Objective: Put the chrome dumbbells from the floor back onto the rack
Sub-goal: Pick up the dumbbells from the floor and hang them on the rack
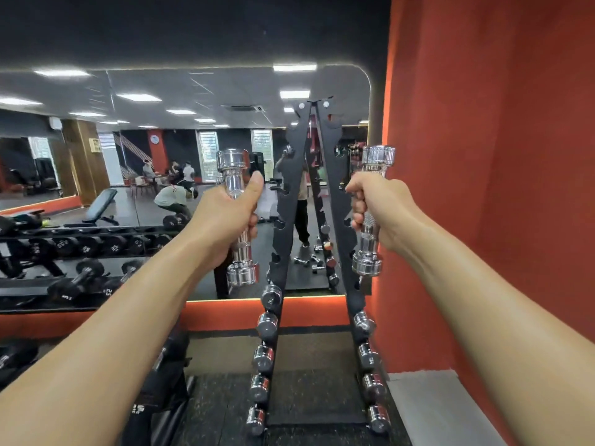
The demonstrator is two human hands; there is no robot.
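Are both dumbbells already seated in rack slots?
No, the left hand and right hand each hold a chrome dumbbell upright beside the rack.

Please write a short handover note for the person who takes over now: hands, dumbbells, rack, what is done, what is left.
Left hand: grip shut on one chrome dumbbell, held upright.
Right hand: grip shut on a second chrome dumbbell, also upright.
Rack: straight ahead; lower slots hold dumbbells on both sides, upper slots are empty.
Done: lower rows filled.
Left: seat both held dumbbells in free upper slots. The mirror shows more on the floor.
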